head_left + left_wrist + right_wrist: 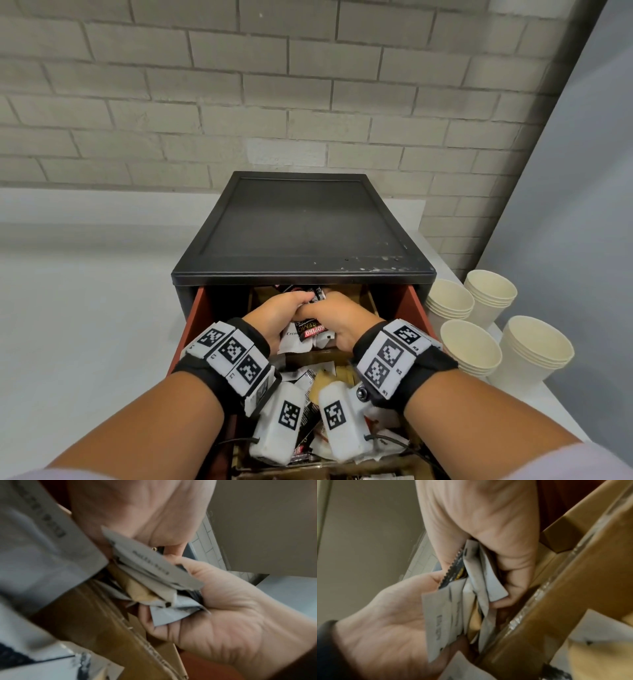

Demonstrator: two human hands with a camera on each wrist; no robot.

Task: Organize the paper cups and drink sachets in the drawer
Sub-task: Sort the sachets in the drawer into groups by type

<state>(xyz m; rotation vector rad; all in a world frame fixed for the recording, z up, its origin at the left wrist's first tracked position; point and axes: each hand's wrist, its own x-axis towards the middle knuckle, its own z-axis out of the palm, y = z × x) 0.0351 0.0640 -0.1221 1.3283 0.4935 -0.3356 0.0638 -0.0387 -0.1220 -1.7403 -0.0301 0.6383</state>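
Indoors, a white tabletop [85, 308] meets a grey brick wall [205, 102]; both hands' fingers [317, 310] clutch one sachet bundle [310, 334] over the drawer [191, 318], cups [471, 346] alongside; wrist views blur.

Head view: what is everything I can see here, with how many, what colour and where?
Cabinet: one, black, on the white counter against the brick wall.
Drawer: one, red-brown sides, pulled open toward the person.
Cardboard dividers: brown, inside the drawer; exact count unclear.
Drink sachets: a bunch, mostly white and black, held over the drawer; more lie loose in the nearer compartments.
Paper cup stacks: four, cream, on the counter to the right of the drawer.
Counter: one, white, under everything.
Brick wall: pale grey, behind.
Left hand: its grip closed round the sachet bunch.
Right hand: also gripping the same bunch.
Wrist bands: black with white marker tiles, one per wrist.
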